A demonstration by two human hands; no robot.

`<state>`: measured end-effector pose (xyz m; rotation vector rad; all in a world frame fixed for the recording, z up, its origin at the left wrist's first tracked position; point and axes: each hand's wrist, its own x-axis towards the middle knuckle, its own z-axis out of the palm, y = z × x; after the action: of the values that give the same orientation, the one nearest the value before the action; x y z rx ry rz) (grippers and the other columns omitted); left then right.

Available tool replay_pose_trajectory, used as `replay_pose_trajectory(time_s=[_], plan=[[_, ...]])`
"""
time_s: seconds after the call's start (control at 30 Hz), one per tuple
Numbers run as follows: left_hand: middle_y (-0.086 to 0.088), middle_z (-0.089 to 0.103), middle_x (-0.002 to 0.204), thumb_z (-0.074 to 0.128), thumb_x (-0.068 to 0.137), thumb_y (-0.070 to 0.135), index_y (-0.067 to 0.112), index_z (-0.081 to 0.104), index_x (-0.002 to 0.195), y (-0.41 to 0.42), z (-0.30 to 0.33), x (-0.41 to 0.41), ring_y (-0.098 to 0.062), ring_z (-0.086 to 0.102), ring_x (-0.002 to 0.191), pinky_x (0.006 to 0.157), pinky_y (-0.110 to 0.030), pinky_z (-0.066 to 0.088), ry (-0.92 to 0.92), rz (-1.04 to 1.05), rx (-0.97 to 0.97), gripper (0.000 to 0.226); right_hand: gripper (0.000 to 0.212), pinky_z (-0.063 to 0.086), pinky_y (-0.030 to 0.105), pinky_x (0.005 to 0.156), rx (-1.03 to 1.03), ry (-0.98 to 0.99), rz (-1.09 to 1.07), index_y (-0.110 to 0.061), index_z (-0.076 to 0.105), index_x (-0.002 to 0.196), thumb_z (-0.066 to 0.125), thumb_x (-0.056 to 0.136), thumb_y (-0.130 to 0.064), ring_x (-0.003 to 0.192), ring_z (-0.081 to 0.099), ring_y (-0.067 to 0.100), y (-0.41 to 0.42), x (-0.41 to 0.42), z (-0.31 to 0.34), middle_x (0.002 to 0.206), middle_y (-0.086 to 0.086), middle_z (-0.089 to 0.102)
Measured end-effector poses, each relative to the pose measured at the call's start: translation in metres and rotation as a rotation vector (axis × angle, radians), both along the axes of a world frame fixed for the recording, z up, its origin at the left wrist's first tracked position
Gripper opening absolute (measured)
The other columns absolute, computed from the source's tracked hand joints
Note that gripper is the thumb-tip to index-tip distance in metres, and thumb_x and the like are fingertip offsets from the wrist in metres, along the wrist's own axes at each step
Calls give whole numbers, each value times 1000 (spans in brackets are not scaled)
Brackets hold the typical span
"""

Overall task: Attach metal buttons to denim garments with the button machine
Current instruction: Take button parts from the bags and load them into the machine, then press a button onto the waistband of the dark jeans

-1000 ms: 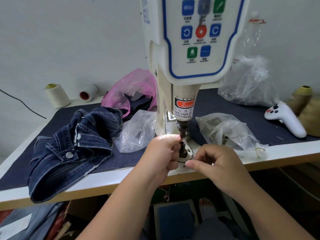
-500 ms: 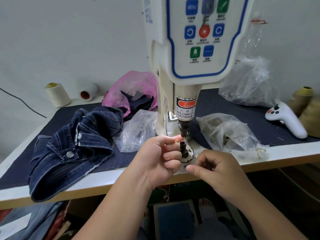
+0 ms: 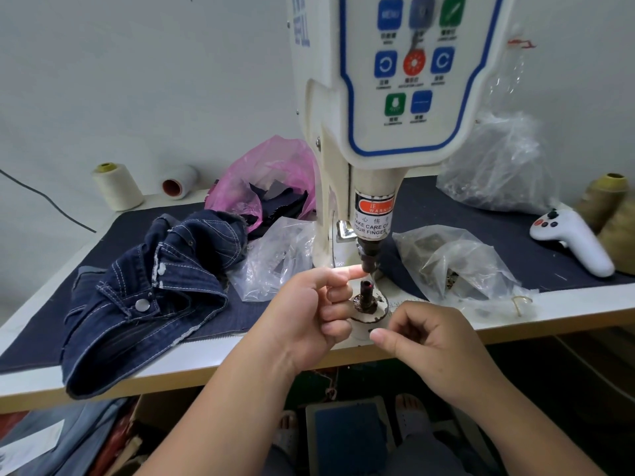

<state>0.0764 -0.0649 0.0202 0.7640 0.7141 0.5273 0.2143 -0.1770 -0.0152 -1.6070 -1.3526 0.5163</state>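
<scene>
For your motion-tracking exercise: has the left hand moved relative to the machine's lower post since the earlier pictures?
Yes. The left hand has let go of the lower post and shifted left, its forefinger now raised to the upper punch.

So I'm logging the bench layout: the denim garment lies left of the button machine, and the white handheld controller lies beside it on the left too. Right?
Not quite. The denim garment does lie left of the button machine, but the head view shows the white handheld controller on the machine's right, near the tan thread cones.

Four plastic bags (image 3: 457, 259); four thread cones (image 3: 117, 185)
</scene>
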Motion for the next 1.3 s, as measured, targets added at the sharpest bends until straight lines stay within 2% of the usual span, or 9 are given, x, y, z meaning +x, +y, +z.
replay_pose_trajectory(time_s=[0.27, 0.37, 0.43, 0.6, 0.7, 0.87, 1.03, 1.17, 1.3], plan=[[4, 39, 60, 47, 89, 4, 4, 69, 110, 20, 2, -6, -7, 24, 46, 39, -18, 18, 122, 4, 172, 30, 23, 42, 15, 56, 6, 28, 13, -27, 63, 66, 77, 84, -24, 55, 51, 3, 1, -3, 6, 57, -8, 56], [12, 52, 54, 46, 93, 2, 13, 70, 91, 50, 2, 0, -5, 41, 46, 46, -19, 33, 395, 294, 568, 27, 20, 42, 13, 58, 57, 46, 12, -34, 63, 67, 70, 85, -36, 57, 52, 3, 2, -5, 12, 57, -11, 56], [13, 62, 73, 49, 93, 8, 22, 66, 81, 76, 1, 3, -5, 54, 67, 63, -22, 40, 586, 492, 903, 25, 18, 43, 13, 60, 90, 72, 17, -36, 63, 70, 60, 84, -47, 58, 55, 4, 2, -7, 16, 59, -9, 58], [-6, 65, 115, 47, 96, 11, 14, 69, 112, 153, -12, 9, -26, 59, 106, 90, -41, 50, 1037, 385, 1348, 28, 23, 45, 15, 63, 120, 104, 29, -36, 61, 69, 52, 91, -40, 61, 57, 8, 3, -7, 15, 62, -1, 60], [-11, 66, 121, 45, 99, 14, 16, 62, 126, 186, -20, 12, -33, 60, 108, 93, -47, 52, 1283, 158, 1335, 32, 24, 46, 16, 63, 120, 99, 19, -34, 62, 70, 51, 91, -41, 62, 58, 10, 2, -3, 14, 62, -1, 60], [-13, 63, 122, 44, 100, 22, 20, 58, 128, 209, -30, 16, -35, 59, 109, 87, -42, 48, 1404, 23, 1305, 30, 23, 44, 16, 60, 123, 103, -15, -33, 62, 71, 52, 89, -45, 58, 55, 7, 3, 6, 16, 60, 0, 60], [-12, 58, 134, 44, 101, 33, 22, 55, 134, 216, -27, 21, -36, 54, 121, 96, -47, 43, 1526, -133, 1165, 37, 29, 42, 14, 58, 155, 107, -18, -29, 62, 71, 51, 86, -50, 56, 54, 6, 4, 7, 15, 59, 4, 59], [-13, 65, 117, 46, 97, 18, 18, 63, 120, 211, -33, 25, -35, 61, 106, 78, -41, 45, 1538, 16, 1276, 29, 32, 45, 23, 58, 126, 142, 4, -28, 61, 71, 49, 87, -53, 57, 52, 9, 4, 5, 5, 61, 9, 58], [-17, 68, 102, 46, 98, 19, 14, 70, 107, 195, -36, 18, -38, 63, 94, 69, -37, 43, 1320, 374, 1420, 26, 34, 42, 17, 59, 107, 127, -3, -26, 62, 73, 49, 88, -54, 56, 52, 5, 3, 6, -1, 60, 3, 59]])
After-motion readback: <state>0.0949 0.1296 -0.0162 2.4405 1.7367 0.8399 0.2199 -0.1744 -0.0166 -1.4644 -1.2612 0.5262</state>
